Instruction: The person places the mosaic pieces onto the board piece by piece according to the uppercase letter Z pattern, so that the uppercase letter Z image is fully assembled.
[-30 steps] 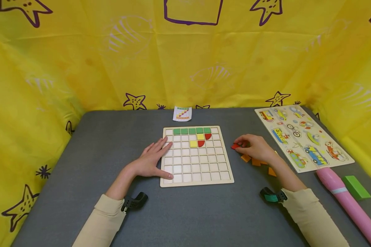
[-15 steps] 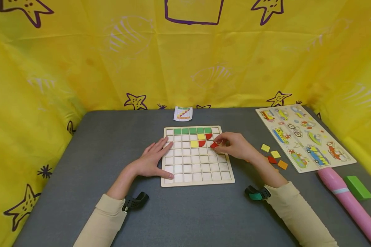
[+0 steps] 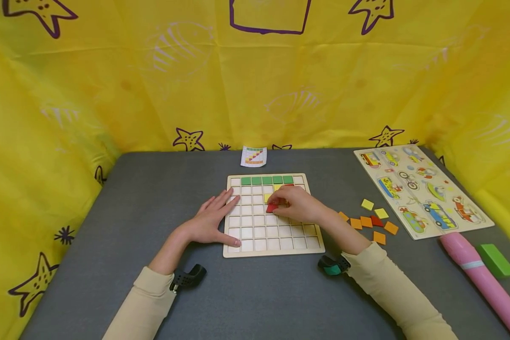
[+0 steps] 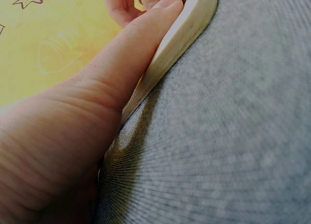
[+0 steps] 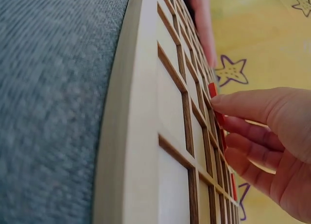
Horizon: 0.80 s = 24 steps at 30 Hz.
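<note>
A wooden grid board (image 3: 276,255) lies on the dark grey table. Near its far edge runs a row of green square tiles (image 3: 267,180); a yellow tile (image 3: 267,199) shows below them, and further tiles are partly hidden by my right hand. My left hand (image 3: 206,222) rests with spread fingers on the board's left side, its thumb (image 4: 138,39) along the near corner. Over the middle cells, my right hand (image 3: 299,204) pinches a red tile (image 3: 271,208) between thumb and fingers. In the right wrist view the red tile (image 5: 213,89) is close against the grid.
Right of the board lie loose orange tiles (image 3: 366,221), yellow tiles (image 3: 367,204) and a red tile (image 3: 376,221). A small pattern card (image 3: 253,157) lies behind the board. Further right are a picture puzzle board (image 3: 425,189), a pink cylindrical object (image 3: 484,278) and a green block (image 3: 496,260).
My right hand has carried the red tile from the loose pile leftward to the middle of the board, uncovering the pile. My left hand has stayed in place.
</note>
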Motion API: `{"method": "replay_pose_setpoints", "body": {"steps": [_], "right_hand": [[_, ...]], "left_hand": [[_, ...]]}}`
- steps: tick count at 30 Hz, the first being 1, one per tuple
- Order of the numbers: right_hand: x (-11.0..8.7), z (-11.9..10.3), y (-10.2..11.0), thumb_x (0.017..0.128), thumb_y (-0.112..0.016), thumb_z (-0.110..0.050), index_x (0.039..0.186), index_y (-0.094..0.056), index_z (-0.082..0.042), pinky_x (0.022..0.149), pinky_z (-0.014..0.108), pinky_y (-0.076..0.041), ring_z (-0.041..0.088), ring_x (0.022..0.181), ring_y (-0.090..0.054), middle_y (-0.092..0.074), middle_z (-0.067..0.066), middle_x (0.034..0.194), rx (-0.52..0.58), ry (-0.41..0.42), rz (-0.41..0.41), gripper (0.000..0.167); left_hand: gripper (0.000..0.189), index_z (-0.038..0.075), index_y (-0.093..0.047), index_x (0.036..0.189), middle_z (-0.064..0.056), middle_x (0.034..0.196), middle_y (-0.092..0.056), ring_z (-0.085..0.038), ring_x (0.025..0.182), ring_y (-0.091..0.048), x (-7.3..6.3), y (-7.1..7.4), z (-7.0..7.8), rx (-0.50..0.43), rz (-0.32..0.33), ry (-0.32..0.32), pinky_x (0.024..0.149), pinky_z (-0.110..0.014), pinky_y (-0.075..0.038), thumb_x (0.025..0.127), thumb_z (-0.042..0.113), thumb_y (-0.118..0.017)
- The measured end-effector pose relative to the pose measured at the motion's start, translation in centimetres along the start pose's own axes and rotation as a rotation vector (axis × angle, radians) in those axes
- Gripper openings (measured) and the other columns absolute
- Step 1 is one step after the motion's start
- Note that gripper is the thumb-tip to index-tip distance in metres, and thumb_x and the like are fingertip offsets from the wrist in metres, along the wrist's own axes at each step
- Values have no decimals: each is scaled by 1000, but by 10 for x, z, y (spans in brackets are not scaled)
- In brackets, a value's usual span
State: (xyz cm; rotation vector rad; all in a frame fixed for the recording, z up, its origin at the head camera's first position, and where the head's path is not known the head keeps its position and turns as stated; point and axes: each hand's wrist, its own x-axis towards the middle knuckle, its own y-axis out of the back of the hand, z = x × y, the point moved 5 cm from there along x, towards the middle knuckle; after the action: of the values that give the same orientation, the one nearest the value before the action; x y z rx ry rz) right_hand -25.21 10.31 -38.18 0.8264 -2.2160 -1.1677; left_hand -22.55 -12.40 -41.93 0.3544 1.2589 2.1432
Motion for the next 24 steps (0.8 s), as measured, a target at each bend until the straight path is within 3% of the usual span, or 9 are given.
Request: {"method": "replay_pose_setpoints", "body": {"steps": [4, 13, 24], "right_hand": [[1, -2, 0, 87, -73, -8, 107, -72, -7, 79, 34, -47, 18, 89, -58, -67, 3, 99, 12, 12, -1, 20], [1, 6, -2, 86, -75, -10, 107, -70, -7, 74, 29, -49, 12, 80, -57, -65, -3, 89, 23, -102, 29, 22], [-10, 11, 3, 87, -72, -7, 108, -70, -6, 73, 32, -51, 14, 82, -60, -67, -1, 92, 58, -82, 86, 21]], "left_hand": [[115, 10, -15, 157, -13, 163, 1, -31, 149, 3, 1, 0, 0, -2, -3, 3, 113, -57, -4, 74, 60, -77], [115, 10, -16, 157, -13, 163, 1, -31, 149, 3, 0, 1, 0, -2, -2, 8, 113, -57, -5, 74, 60, -77], [115, 9, -16, 157, -14, 163, 1, -32, 149, 2, 0, 1, 0, -7, -3, 3, 113, -56, -4, 74, 59, -77]]}}
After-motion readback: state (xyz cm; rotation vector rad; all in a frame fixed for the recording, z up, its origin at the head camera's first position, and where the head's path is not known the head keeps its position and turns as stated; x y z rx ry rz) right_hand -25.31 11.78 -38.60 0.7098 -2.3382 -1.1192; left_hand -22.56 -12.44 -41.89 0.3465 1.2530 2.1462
